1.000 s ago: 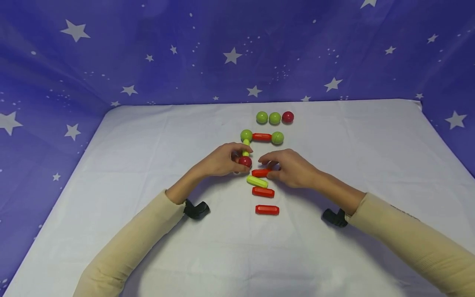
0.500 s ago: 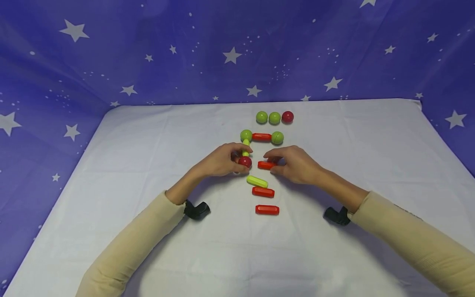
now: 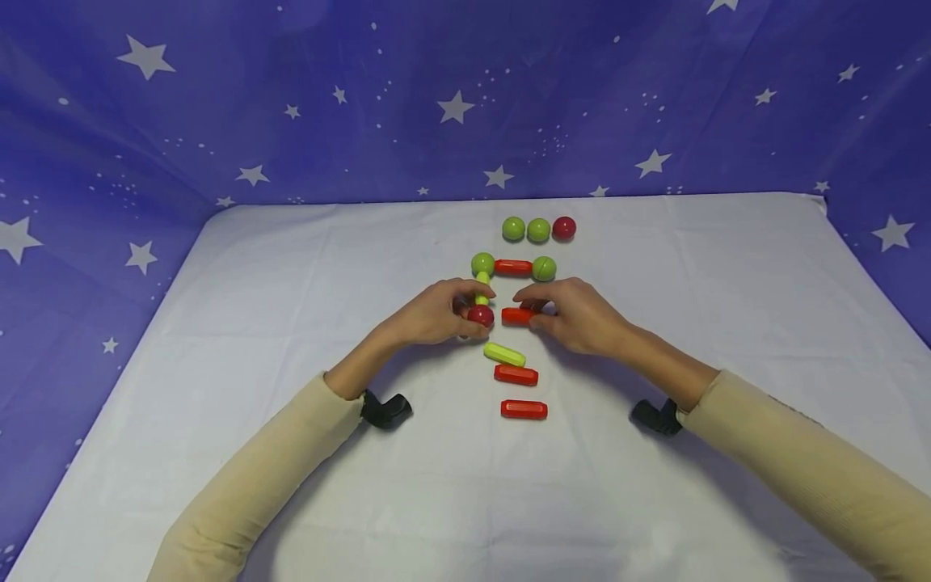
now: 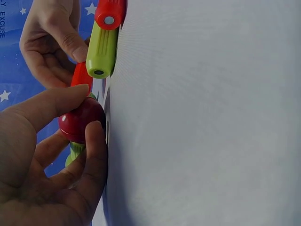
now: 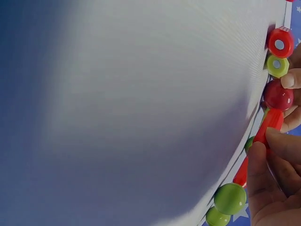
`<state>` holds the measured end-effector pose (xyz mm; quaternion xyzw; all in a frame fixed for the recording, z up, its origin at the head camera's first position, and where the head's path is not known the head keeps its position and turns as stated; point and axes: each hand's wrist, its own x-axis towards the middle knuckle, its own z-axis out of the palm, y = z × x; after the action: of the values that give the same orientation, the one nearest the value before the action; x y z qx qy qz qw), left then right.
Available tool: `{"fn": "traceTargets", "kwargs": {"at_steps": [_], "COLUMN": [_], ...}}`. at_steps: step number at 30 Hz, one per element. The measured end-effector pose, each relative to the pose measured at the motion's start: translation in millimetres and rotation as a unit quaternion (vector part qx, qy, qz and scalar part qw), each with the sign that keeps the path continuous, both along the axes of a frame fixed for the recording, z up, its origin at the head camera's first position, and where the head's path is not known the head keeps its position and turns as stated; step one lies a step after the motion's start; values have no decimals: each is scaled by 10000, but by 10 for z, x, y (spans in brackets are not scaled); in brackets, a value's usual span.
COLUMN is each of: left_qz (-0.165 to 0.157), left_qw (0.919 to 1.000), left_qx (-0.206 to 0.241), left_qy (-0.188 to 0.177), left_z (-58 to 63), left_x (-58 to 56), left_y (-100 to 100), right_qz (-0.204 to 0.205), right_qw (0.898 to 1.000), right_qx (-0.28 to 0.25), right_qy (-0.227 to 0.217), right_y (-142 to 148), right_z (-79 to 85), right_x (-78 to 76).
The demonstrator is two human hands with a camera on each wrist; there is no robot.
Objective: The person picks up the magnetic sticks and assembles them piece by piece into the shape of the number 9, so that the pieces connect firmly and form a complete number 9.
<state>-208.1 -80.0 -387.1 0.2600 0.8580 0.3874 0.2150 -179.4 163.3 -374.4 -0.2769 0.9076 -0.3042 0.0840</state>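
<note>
And the far side is filled by a purple-blue backdrop (image 3: 393, 149), scattered with pale stars (image 3: 455, 107) and small dots! Below it, a white cloth (image 3: 218, 347) is spread, faintly creased, while partial lettering (image 4: 3, 20), "Y EXCUSE", is caught at the left wrist view's edge.

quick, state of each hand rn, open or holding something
Left hand: closed, holding a dark red ball.
Right hand: closed, pinching a red rod.
</note>
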Motion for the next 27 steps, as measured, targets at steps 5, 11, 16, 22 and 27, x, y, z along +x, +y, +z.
{"fn": "traceTargets", "kwargs": {"at_steps": [5, 11, 16, 22, 27], "left_qz": [1, 16, 29, 45, 38], "left_qw": [10000, 9999, 9999, 9999, 9999], "left_qx": [31, 87, 90, 60, 92], "left_qy": [-8, -63, -89, -105, -118], "left_z": [-1, -4, -6, 11, 10], "left_x": [2, 3, -2, 5, 5], "left_y": [-4, -3, 0, 0, -5], "right_qz": [29, 122, 58, 55, 67], "right_qw": [10000, 9999, 10000, 10000, 10000], "right_qx": [-55, -70, -4, -1, -13], "right_qy": [-39, -25, -54, -15, -49], "right_y": [-36, -89, -113, -110, -106], "right_z": [23, 20, 13, -1, -5], "right_x": [-6, -8, -7, -12, -9]}}
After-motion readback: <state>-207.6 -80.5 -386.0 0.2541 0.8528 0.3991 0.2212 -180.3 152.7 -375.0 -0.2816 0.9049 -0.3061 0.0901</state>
